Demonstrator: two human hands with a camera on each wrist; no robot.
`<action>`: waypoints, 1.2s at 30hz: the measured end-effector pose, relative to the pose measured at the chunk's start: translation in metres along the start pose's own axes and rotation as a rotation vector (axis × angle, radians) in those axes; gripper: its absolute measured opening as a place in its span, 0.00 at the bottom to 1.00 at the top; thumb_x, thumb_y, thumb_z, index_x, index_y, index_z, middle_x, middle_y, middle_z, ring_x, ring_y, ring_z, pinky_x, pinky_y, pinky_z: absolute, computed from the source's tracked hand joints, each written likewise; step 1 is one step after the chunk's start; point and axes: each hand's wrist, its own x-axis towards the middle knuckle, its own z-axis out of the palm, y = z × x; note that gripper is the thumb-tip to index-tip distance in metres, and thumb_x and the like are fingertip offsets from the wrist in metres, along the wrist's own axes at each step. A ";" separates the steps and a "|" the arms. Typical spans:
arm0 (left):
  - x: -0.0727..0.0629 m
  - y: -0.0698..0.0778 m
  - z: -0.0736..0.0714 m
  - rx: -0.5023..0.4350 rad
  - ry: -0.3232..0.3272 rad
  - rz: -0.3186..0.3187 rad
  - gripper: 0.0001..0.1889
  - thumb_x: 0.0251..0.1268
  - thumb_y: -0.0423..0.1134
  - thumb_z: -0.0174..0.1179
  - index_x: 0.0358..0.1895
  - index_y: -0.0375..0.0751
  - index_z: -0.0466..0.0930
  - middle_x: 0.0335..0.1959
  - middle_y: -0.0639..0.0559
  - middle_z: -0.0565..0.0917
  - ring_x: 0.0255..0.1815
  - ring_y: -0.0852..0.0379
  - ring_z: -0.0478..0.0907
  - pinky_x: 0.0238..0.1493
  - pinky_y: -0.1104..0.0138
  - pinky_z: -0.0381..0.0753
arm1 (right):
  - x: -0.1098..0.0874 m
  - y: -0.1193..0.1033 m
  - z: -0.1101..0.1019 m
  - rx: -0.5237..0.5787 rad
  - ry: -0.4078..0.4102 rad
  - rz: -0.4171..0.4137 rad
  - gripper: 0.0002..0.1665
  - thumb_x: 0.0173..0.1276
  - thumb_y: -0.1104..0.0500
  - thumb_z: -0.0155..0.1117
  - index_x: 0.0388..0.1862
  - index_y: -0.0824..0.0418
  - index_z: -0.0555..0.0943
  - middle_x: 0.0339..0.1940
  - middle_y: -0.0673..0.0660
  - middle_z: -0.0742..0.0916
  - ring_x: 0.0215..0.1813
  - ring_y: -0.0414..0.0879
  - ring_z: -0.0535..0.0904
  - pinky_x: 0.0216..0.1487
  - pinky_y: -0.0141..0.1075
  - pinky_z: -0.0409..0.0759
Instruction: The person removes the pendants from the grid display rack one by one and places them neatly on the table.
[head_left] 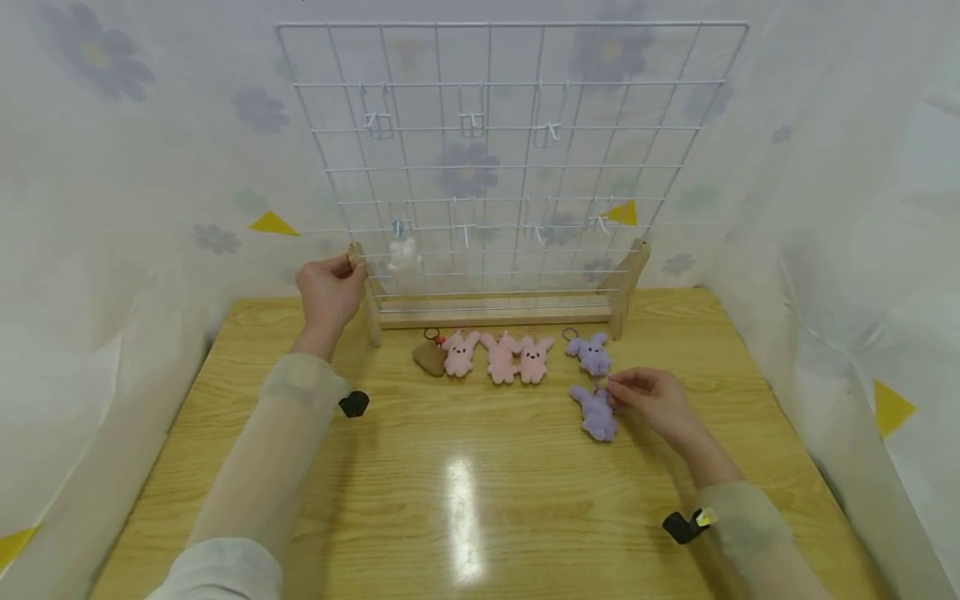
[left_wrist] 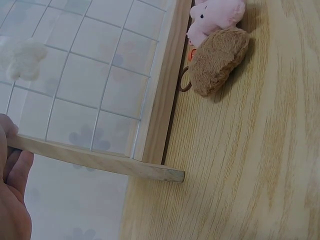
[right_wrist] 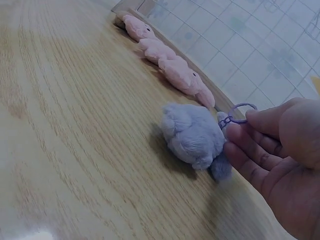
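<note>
My left hand [head_left: 332, 292] grips the top of the wooden post [head_left: 367, 292] at the left end of the wire grid rack [head_left: 491, 169]. With thumb and fingertips, my right hand [head_left: 660, 404] pinches the purple key ring [right_wrist: 243, 113] of a purple plush bunny keychain [head_left: 597, 415]. That bunny hangs just over or touches the tabletop; I cannot tell which. A second purple bunny keychain [head_left: 594, 356] lies right behind it. A white plush keychain [head_left: 405, 255] hangs from a hook on the lower left of the grid.
In front of the rack's base lie a brown plush keychain [head_left: 430, 358] and several pink bunnies, one pink bunny [head_left: 460, 354] beside the brown piece. White hooks [head_left: 472, 122] sit in two rows on the grid. The wooden table [head_left: 405, 500] has white cloth around it.
</note>
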 end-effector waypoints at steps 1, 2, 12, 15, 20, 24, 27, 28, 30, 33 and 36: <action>0.000 0.000 0.000 -0.001 0.000 0.000 0.15 0.75 0.38 0.65 0.56 0.33 0.89 0.46 0.37 0.90 0.45 0.50 0.88 0.40 0.70 0.85 | 0.001 0.000 0.000 0.001 0.002 0.003 0.18 0.79 0.63 0.67 0.54 0.79 0.81 0.45 0.70 0.89 0.43 0.47 0.90 0.49 0.41 0.88; 0.000 0.000 0.000 -0.002 0.000 0.002 0.15 0.75 0.38 0.65 0.56 0.33 0.89 0.46 0.37 0.90 0.45 0.50 0.88 0.40 0.70 0.85 | 0.002 0.000 0.000 -0.003 0.003 0.004 0.18 0.79 0.62 0.67 0.54 0.79 0.81 0.45 0.70 0.89 0.42 0.47 0.89 0.48 0.41 0.88; 0.000 0.000 0.001 -0.005 -0.010 0.019 0.15 0.76 0.40 0.65 0.56 0.33 0.89 0.46 0.37 0.90 0.44 0.50 0.88 0.38 0.71 0.83 | 0.008 -0.014 0.002 -0.023 0.003 -0.065 0.17 0.78 0.65 0.67 0.54 0.81 0.81 0.46 0.77 0.87 0.42 0.52 0.90 0.48 0.41 0.88; 0.000 0.000 0.000 -0.005 -0.011 0.019 0.15 0.76 0.40 0.65 0.56 0.33 0.89 0.46 0.37 0.90 0.44 0.50 0.88 0.38 0.71 0.82 | 0.011 -0.021 0.005 -0.037 -0.011 -0.092 0.17 0.78 0.63 0.67 0.54 0.79 0.82 0.46 0.77 0.87 0.44 0.57 0.90 0.49 0.41 0.88; -0.001 0.000 0.000 0.001 -0.005 0.026 0.15 0.76 0.39 0.65 0.55 0.32 0.89 0.46 0.36 0.90 0.44 0.49 0.88 0.39 0.69 0.84 | 0.021 -0.037 0.015 -0.029 -0.040 -0.116 0.17 0.78 0.63 0.67 0.54 0.79 0.82 0.47 0.78 0.86 0.46 0.62 0.89 0.51 0.48 0.87; -0.002 0.000 0.000 0.002 -0.007 0.034 0.15 0.76 0.39 0.64 0.56 0.32 0.89 0.45 0.36 0.90 0.44 0.48 0.88 0.37 0.70 0.83 | 0.028 -0.050 0.023 -0.023 -0.048 -0.110 0.18 0.78 0.62 0.68 0.54 0.79 0.82 0.45 0.73 0.88 0.46 0.63 0.89 0.52 0.56 0.86; -0.001 -0.001 0.001 0.004 -0.003 0.046 0.15 0.75 0.38 0.65 0.55 0.32 0.89 0.44 0.36 0.90 0.42 0.49 0.88 0.35 0.72 0.82 | 0.035 -0.058 0.029 -0.004 -0.057 -0.097 0.18 0.78 0.62 0.68 0.54 0.78 0.81 0.45 0.68 0.89 0.47 0.62 0.89 0.53 0.57 0.85; -0.001 -0.001 0.001 0.007 -0.001 0.050 0.14 0.75 0.38 0.65 0.54 0.32 0.89 0.44 0.36 0.90 0.41 0.49 0.88 0.34 0.72 0.82 | 0.038 -0.061 0.031 -0.004 -0.061 -0.097 0.17 0.78 0.63 0.68 0.55 0.78 0.81 0.46 0.67 0.89 0.47 0.60 0.89 0.53 0.54 0.86; 0.000 -0.001 0.000 0.007 -0.001 0.053 0.14 0.75 0.38 0.65 0.54 0.32 0.89 0.44 0.36 0.90 0.41 0.48 0.88 0.34 0.73 0.82 | 0.044 -0.066 0.036 -0.004 -0.067 -0.112 0.17 0.78 0.64 0.67 0.55 0.78 0.81 0.47 0.66 0.89 0.46 0.55 0.90 0.52 0.48 0.87; 0.000 -0.002 -0.001 0.007 -0.003 0.055 0.14 0.75 0.38 0.65 0.54 0.32 0.89 0.44 0.36 0.90 0.42 0.47 0.89 0.34 0.73 0.82 | 0.051 -0.077 0.044 -0.019 -0.073 -0.141 0.15 0.78 0.64 0.67 0.54 0.76 0.83 0.48 0.69 0.89 0.44 0.52 0.90 0.47 0.39 0.88; 0.000 -0.003 -0.001 0.001 -0.007 0.051 0.14 0.75 0.38 0.65 0.55 0.32 0.89 0.45 0.36 0.90 0.43 0.47 0.89 0.35 0.72 0.82 | 0.060 -0.085 0.053 -0.025 -0.081 -0.163 0.13 0.78 0.64 0.67 0.53 0.74 0.84 0.47 0.71 0.89 0.42 0.49 0.90 0.42 0.33 0.86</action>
